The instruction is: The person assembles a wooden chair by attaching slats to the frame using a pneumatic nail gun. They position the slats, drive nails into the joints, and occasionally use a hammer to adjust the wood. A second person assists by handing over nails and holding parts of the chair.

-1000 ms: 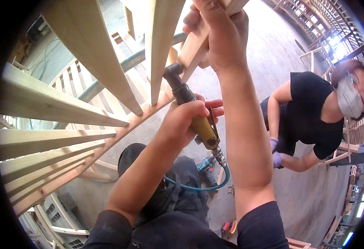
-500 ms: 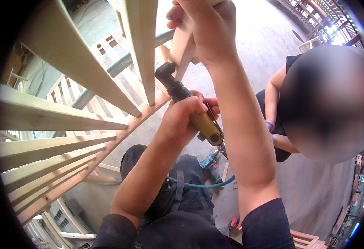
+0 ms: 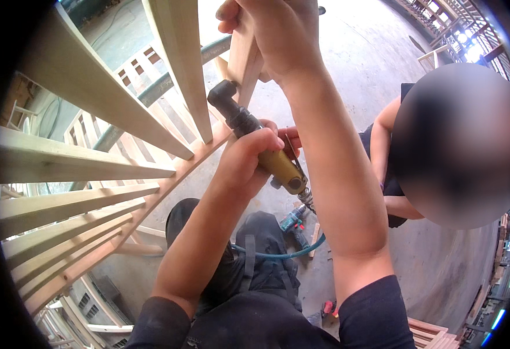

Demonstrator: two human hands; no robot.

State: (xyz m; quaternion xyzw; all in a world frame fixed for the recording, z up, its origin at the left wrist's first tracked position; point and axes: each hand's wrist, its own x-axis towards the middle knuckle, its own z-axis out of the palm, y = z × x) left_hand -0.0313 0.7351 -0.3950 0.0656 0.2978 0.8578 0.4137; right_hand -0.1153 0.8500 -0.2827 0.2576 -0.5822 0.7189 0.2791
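Observation:
My left hand [image 3: 249, 160] is shut on a yellow and black air-powered screwdriver [image 3: 269, 154], whose black angled head [image 3: 223, 96] presses against a pale wooden upright [image 3: 243, 58]. My right hand [image 3: 275, 29] grips that upright near the top of the view. The upright meets a curved wooden rail [image 3: 168, 180] that carries several pale slats [image 3: 80, 160] fanning out to the left. A teal air hose [image 3: 290, 253] hangs from the tool's rear end.
A person in a black top [image 3: 394, 174] crouches close on the right, over the grey concrete floor [image 3: 429, 267]. A teal power drill [image 3: 293, 221] lies on the floor below my hands. More slatted wooden frames [image 3: 150, 81] lie behind.
My view has dipped and shifted, so both hands sit higher in the picture. The person on the right now appears closer. The tool stays pressed at the same joint.

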